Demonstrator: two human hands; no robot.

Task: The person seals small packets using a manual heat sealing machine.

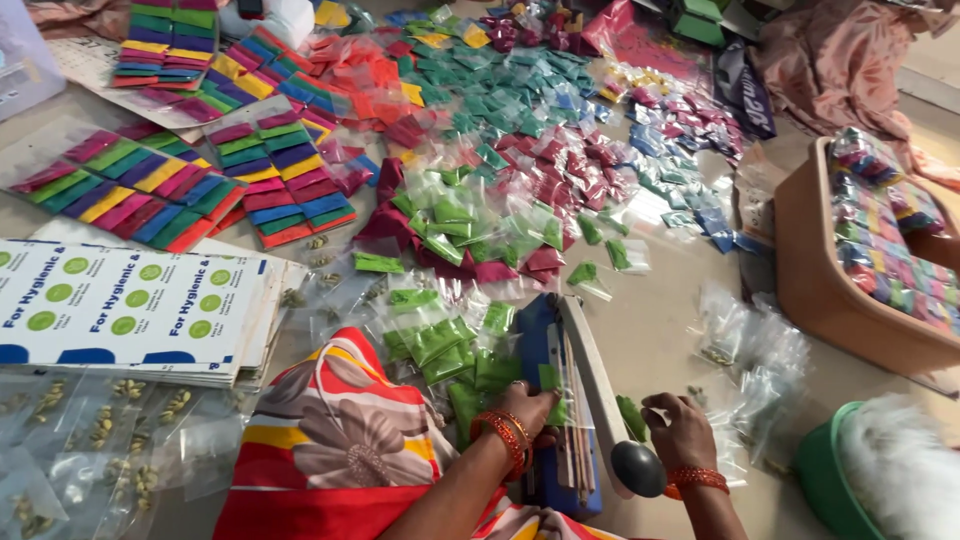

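My left hand [530, 408] rests on the blue body of the impulse heat sealer with the long cream-coloured lever arm [585, 370], and its fingers pinch a small clear plastic sachet of green powder [549, 378] against the sealing bar. My right hand [680, 430] is just to the right of the lever; its fingers are curled around the other end of a green sachet [631, 416], close above the round black knob [638, 468] at the end of the lever. The lever is raised and tilted, not pressed down. Both wrists carry orange-red bangles [508, 436].

In front of my left hand lies a loose heap of sealed green powder sachets [450, 340], and further away from the hands are piles of maroon sachets [560, 165] and dark green sachets [500, 95] on the floor. Far to the left of my left hand, sheets of many-coloured sachets in rows [130, 190] lie flat, and nearer is a stack of white printed cardboard cards with green circles [130, 305]. Below this stack, beside my left arm, clear bags with small yellowish seeds [100, 425] are spread out. To the right of my right hand there is a pile of empty clear plastic bags [750, 350], behind it an orange-brown plastic tub with packed colourful sachets [810, 270], and near my right wrist a green plastic bowl [825, 475].
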